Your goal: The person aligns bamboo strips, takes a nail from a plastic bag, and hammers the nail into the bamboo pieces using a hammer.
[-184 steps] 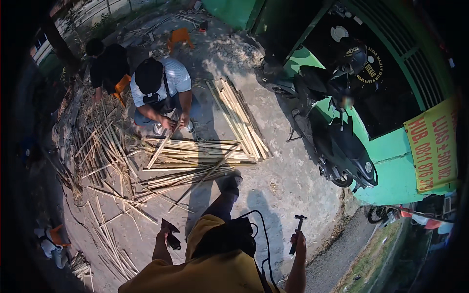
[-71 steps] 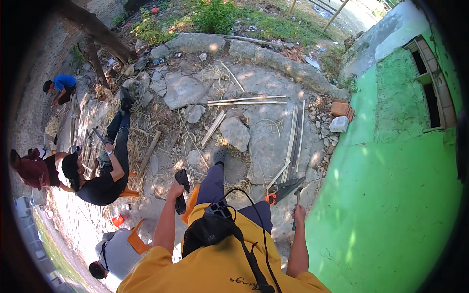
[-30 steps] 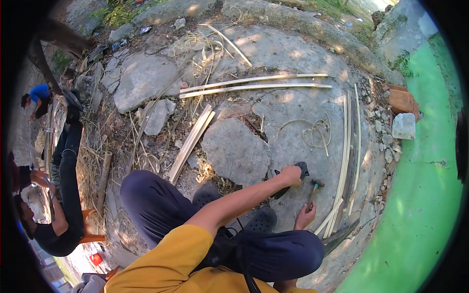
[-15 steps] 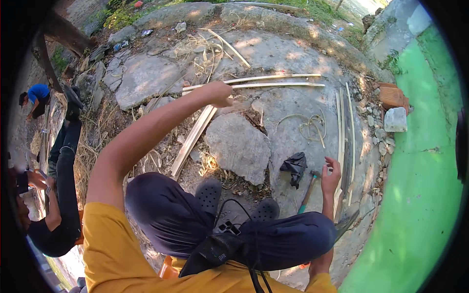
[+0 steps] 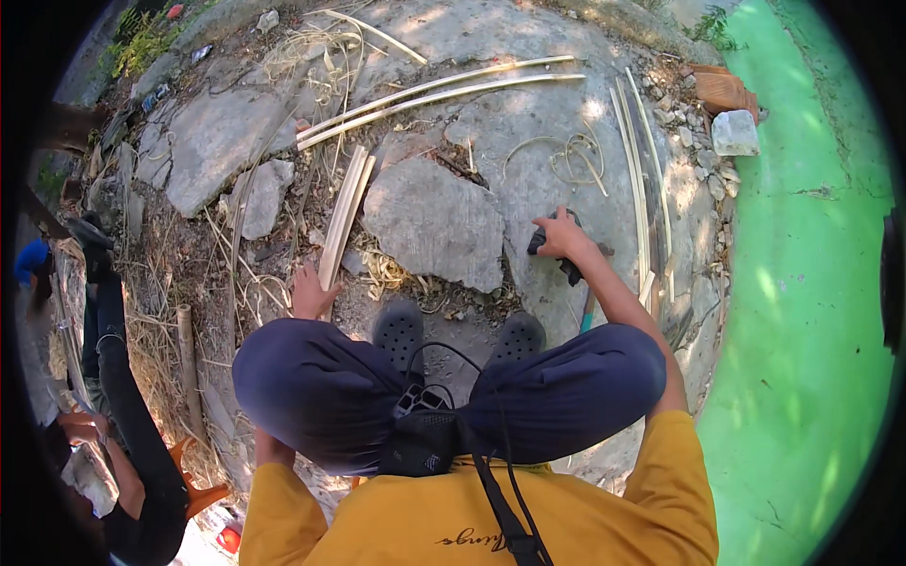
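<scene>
"While cracked, gritty concrete [image 5: 510,38] covers most of the ground, what else is big?"

"A green wall [image 5: 802,283] fills the right side, painted glossy and bright, with fine cracks in it."

"Next in size?"

"A flat, rough slab [image 5: 434,222], many-sided and grey, in the middle. Beyond it, two long strips [image 5: 444,95] of pale wood lie almost side by side, and slim upright-running strips [image 5: 630,170] lie to the right. Left of the slab sits a bundle of shorter strips [image 5: 346,217], flat and straight-edged."

"Smaller things?"

"A hammer [image 5: 588,311], mostly hidden, shows a teal handle on the near right. Just farther off, right of the slab, is a crumpled black bag [image 5: 571,270] of thin plastic. Curly shavings [image 5: 384,272] lie by the slab's near left edge."

"And the hands?"

"The left hand [image 5: 311,292], fingers partly spread, is at the shorter strips' near end; whether it has closed on them, I cannot tell. The right hand [image 5: 563,236] lies over the black bag, touching it, with its thumb held out; its grip is hidden."
</scene>
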{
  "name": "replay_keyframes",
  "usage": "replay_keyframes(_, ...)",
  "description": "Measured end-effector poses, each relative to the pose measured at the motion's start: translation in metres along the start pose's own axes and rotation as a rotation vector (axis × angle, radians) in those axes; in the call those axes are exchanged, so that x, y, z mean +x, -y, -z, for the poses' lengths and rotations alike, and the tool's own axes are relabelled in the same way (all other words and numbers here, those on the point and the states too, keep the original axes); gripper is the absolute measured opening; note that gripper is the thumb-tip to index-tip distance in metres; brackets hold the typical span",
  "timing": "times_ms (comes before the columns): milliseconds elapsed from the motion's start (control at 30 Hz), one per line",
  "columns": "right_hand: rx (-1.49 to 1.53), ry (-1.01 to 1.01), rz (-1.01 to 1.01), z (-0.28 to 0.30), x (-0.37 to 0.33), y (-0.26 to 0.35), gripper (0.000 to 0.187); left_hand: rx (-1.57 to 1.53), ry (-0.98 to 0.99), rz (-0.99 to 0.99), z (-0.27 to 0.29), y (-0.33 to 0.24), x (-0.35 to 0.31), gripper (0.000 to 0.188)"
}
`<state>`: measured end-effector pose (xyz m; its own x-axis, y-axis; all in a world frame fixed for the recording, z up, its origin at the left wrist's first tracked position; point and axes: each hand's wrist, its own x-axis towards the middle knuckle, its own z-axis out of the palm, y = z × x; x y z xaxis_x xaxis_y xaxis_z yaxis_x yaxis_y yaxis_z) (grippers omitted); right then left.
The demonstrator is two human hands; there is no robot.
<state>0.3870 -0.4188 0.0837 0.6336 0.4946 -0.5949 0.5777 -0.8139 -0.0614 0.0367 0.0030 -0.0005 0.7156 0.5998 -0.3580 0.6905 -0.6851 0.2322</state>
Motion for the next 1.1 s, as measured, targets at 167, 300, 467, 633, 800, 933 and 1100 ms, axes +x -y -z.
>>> replay_keyframes(167,-0.160,-0.435,0.017,-0.048,0.010,-0.010,0.036,-0.079,-0.233,-0.086,-0.020,0.016,-0.018,0.074)
replay_keyframes(300,-0.159,-0.425,0.026,-0.058,-0.021,-0.047,0.029,-0.158,-0.150,-0.031,-0.020,-0.003,-0.015,0.060)
replay_keyframes(467,-0.190,0.025,-0.047,-0.019,-0.063,-0.057,0.035,-0.211,-0.234,0.052,0.004,-0.003,-0.016,0.049)
replay_keyframes(633,0.217,-0.077,0.161,0.041,-0.056,-0.028,0.041,-0.401,-0.075,0.127,0.037,-0.015,-0.015,0.045)
replay_keyframes(800,0.926,0.103,0.207,0.107,-0.021,0.057,0.064,-0.613,0.032,-0.045,0.064,-0.060,-0.005,0.047)
replay_keyframes(933,1.390,0.311,0.222,0.115,0.016,0.114,0.100,-1.232,0.377,-0.091,0.064,-0.126,0.005,0.035)
replay_keyframes(1100,1.633,0.135,0.331,0.109,0.030,0.136,0.086,-1.388,0.676,-0.315,0.052,-0.209,0.015,0.047)
